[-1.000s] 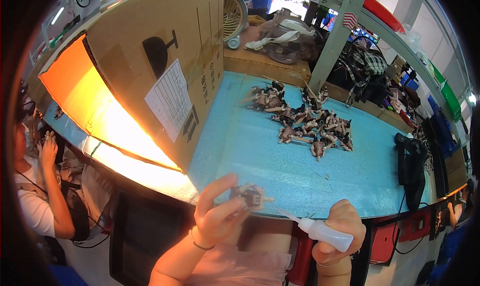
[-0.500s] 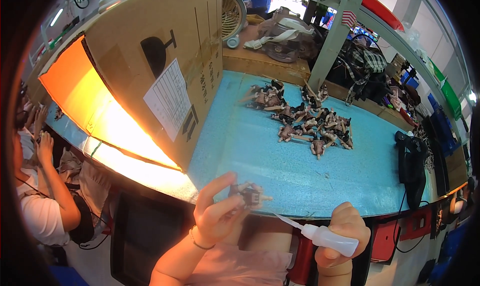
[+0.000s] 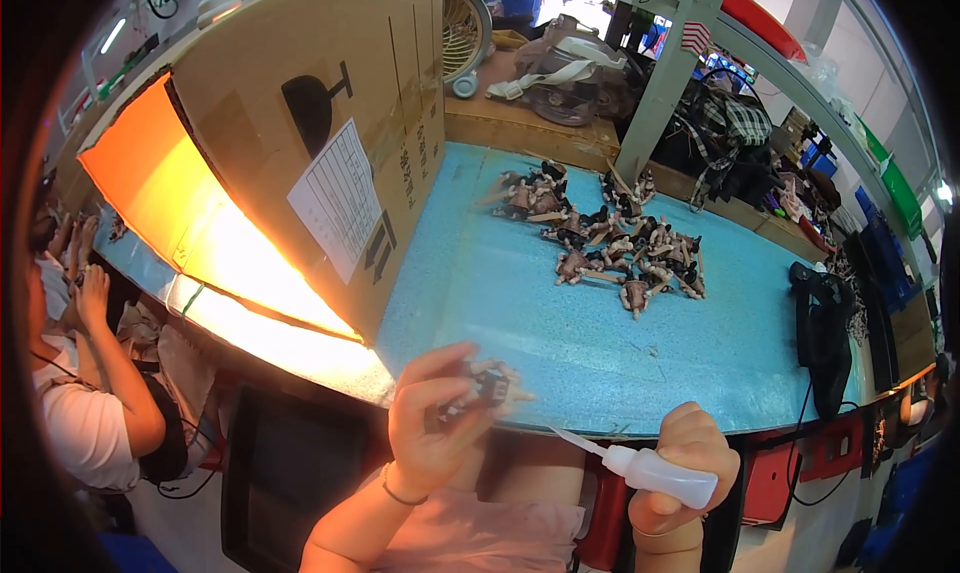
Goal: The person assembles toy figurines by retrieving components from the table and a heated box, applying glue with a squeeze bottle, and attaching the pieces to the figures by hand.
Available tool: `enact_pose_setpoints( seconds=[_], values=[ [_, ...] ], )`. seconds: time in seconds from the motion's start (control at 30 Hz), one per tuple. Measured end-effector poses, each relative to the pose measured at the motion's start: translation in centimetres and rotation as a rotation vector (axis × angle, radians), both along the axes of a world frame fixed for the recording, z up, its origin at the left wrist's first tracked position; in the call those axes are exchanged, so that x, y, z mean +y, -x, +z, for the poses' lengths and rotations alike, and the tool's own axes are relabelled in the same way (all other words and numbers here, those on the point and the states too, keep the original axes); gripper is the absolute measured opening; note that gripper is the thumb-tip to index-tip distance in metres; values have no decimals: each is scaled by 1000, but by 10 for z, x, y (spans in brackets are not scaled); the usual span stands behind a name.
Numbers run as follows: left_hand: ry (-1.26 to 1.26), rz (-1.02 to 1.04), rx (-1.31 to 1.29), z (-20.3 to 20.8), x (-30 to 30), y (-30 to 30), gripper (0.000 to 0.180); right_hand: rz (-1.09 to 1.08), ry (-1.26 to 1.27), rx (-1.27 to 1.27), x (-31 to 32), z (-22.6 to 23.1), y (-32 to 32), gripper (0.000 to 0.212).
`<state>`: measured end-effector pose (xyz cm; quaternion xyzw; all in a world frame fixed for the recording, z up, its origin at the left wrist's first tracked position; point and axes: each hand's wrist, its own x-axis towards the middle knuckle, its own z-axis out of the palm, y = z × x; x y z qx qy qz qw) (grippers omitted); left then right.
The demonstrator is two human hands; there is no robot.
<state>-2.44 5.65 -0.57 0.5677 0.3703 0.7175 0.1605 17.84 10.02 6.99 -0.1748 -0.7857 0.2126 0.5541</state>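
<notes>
My left hand (image 3: 420,428) is raised near the front edge of the blue table, its fingers closed around a small toy figure (image 3: 490,385). The figure is smeared by motion, so its details are hard to make out. To the right, my right hand (image 3: 698,448) grips a white squeeze bottle (image 3: 665,480). The bottle's long thin nozzle (image 3: 575,440) points left toward the figure, with a gap between them. Farther back on the table lies a loose pile of similar small figures (image 3: 632,248) with dark and brownish parts.
A large cardboard box (image 3: 340,103) stands on the left, with bright orange light inside it. A black cloth-like item (image 3: 825,323) hangs over the right edge. Behind the table are a fan (image 3: 465,33) and a grey post (image 3: 675,83). Another person (image 3: 100,413) sits at far left.
My left hand has turned the figure a little and shifted it slightly left. My right hand and the bottle stay almost still.
</notes>
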Motion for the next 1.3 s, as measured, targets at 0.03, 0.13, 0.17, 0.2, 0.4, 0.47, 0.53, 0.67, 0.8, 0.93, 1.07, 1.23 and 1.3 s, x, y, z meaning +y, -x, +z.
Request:
enact_pose_setpoints(
  seconds=[0.03, 0.13, 0.17, 0.2, 0.4, 0.47, 0.53, 0.67, 0.8, 0.93, 1.07, 1.23, 1.3],
  values=[
    [0, -1, 1, 2, 0, 0, 35, -7, -3, 6, 0, -1, 0, 50],
    [18, 6, 22, 6, 0, -1, 35, -3, -27, -12, 4, 0, 1, 50],
    [9, 5, 20, 7, 0, -1, 35, 10, -48, -36, 5, 0, 1, 50],
    [-1, 3, 17, 8, 1, -2, 36, 9, -48, -36, 3, 1, 3, 50],
    [54, -27, -51, 5, -3, -2, 36, 24, 135, 87, -1, 1, 2, 32],
    [58, -36, -67, 6, -3, -2, 35, 16, -27, -27, 2, -2, 2, 51],
    [63, -43, -82, 6, -3, -3, 35, 11, -24, -22, 2, -3, 3, 51],
    [77, -100, -166, 5, -2, -5, 36, -33, -34, 28, 5, -5, 4, 51],
    [72, -122, -180, 5, -3, -5, 37, -74, -7, 91, 5, -7, 7, 51],
    [96, -86, -90, 5, -4, -3, 38, -71, 22, 127, 7, -7, 9, 52],
    [85, -121, -123, 8, -5, -4, 39, -59, 3, 70, 7, -7, 7, 51],
    [29, -141, -130, 10, -3, -4, 37, -57, -17, 61, 7, -4, 1, 52],
    [33, -125, -98, 12, -3, -5, 37, -57, -12, 74, 7, -5, 2, 52]
  ],
)
